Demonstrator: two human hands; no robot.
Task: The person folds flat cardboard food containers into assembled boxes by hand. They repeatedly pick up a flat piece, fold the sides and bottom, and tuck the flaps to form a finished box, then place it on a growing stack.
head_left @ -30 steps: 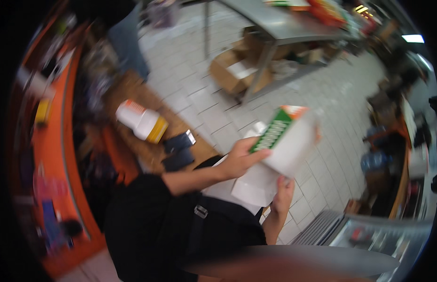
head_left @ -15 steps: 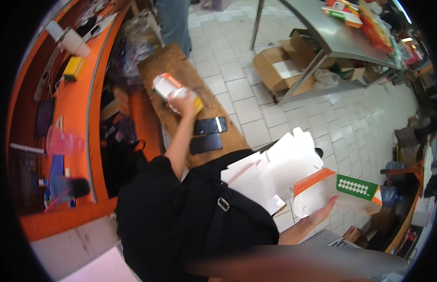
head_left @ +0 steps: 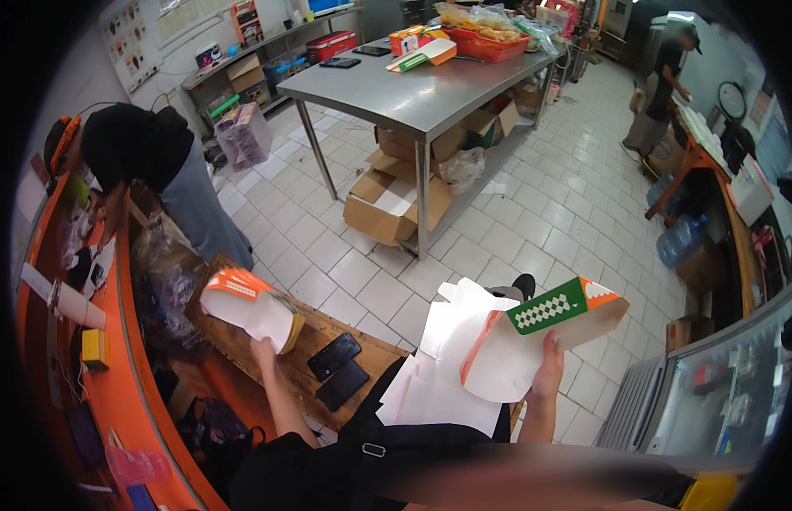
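On the left, my left hand point(head_left: 264, 351) is closed at the near edge of a white-and-orange cardboard food carton point(head_left: 251, 302). That carton lies on the wooden bench, over a yellow-edged piece; the fingertips are partly hidden. My right hand point(head_left: 547, 366) grips a part-folded food carton point(head_left: 532, 341) with a green patterned side and orange ends. Its thumb shows against the carton's white side, and the other fingers are hidden behind. White unfolded carton blanks point(head_left: 443, 358) lie on my lap beneath the held carton. Two dark phones point(head_left: 334, 356) rest on the bench between my arms.
A wooden bench point(head_left: 217, 334) stands along an orange counter point(head_left: 127, 298) at left. Ahead is a steel table point(head_left: 370, 89) with a red basket point(head_left: 489, 47) and open cardboard boxes point(head_left: 387, 209) underneath. One person point(head_left: 157, 162) leans over the counter; another person point(head_left: 660, 94) stands far right.
My view has lifted and turned, bringing the steel table and two people into sight. My left hand has shifted from the carton's middle to its near edge. The right hand still holds its carton.
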